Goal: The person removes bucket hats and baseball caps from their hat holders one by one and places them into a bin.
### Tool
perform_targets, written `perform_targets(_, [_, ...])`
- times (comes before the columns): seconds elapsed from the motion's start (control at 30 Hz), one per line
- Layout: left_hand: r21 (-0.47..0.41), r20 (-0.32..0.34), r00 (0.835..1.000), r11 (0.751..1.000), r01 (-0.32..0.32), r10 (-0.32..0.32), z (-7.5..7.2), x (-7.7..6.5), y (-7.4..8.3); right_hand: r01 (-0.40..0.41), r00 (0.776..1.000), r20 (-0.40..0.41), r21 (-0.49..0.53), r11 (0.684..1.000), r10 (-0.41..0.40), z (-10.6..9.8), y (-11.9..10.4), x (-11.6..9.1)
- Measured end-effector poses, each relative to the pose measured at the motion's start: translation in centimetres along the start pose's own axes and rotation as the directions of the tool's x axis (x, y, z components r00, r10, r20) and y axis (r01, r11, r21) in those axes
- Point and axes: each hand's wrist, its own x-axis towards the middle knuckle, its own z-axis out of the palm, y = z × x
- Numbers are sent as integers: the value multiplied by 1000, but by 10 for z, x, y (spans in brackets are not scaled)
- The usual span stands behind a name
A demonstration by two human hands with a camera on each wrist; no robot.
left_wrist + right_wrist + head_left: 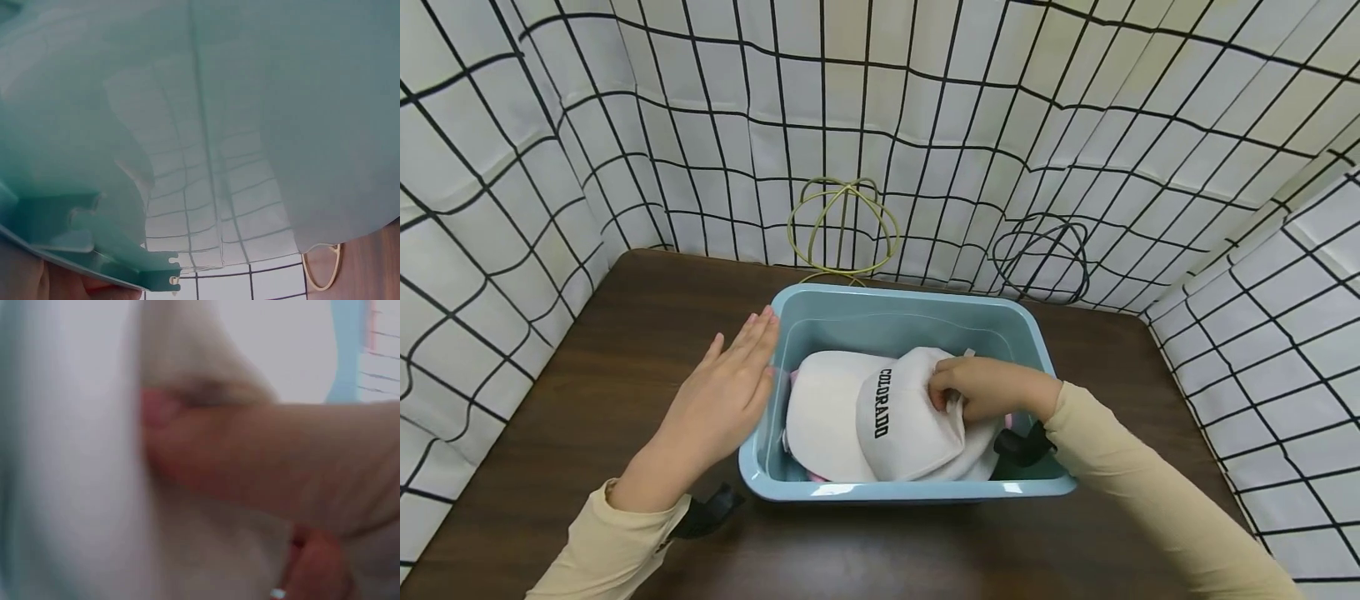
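A white cap (pixel 831 400) with dark "COLORADO" lettering lies in a light blue plastic bin (pixel 906 492), its brim toward the left. My right hand (pixel 988 387) reaches over the bin's right side and grips the back part of the cap with curled fingers. Up close in the right wrist view, blurred white fabric (pixel 81 456) surrounds the fingers (pixel 250 456). My left hand (pixel 722 396) rests along the bin's left rim, its fingers straight. The left wrist view shows the bin's glossy outer wall (pixel 250 125), with fingertips (pixel 69 284) at the rim.
Bits of pink show under the cap, along with more white fabric. The bin stands on a dark brown table (pixel 580 383). Black wire grids over white sheeting enclose it at back and sides. A yellow wire shape (pixel 842 271) and a dark wire coil (pixel 1082 258) are behind the bin.
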Motion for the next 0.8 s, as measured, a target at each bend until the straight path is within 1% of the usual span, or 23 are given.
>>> perform_targets(0.1, [6,15,1000,1000,1,-1,0,-1,-1,-51,999,-15,33,998,51,-2,-3,-9])
perform_targets(0.23, [3,28,1000,1000,5,-5,0,-1,0,-100,995,8,78,992,100,-13,-13,-24])
perform_targets(0.3, [0,30,1000,1000,3,-3,0,-1,1,-80,997,-2,90,993,80,-21,-19,-30])
perform_targets(0.37, [1,27,1000,1000,-1,1,0,-1,1,-44,998,-41,85,995,48,-28,-27,-32])
perform_targets(0.4, [2,23,1000,1000,-4,4,0,-1,1,-23,997,-66,68,997,28,-30,-31,-30])
perform_targets(0.47, [5,17,1000,1000,-8,8,0,0,2,-15,994,-105,19,1000,17,-31,-39,-22])
perform_targets(0.53, [5,13,1000,1000,-12,12,0,1,3,-54,993,-104,-39,998,50,-27,-45,-10])
perform_targets(0.6, [-3,21,1000,1000,-17,17,3,4,4,-108,993,-65,-91,990,102,-18,-46,2])
perform_targets(0.67, [-7,27,999,1000,-24,24,5,7,5,-164,986,-13,-116,980,163,-8,-44,12])
perform_targets(0.73, [-8,29,999,1000,-29,29,7,8,6,-204,977,31,-125,971,210,1,-40,18])
perform_targets(0.8, [12,36,999,999,-33,33,7,9,6,-241,965,74,-109,964,250,7,-36,22])
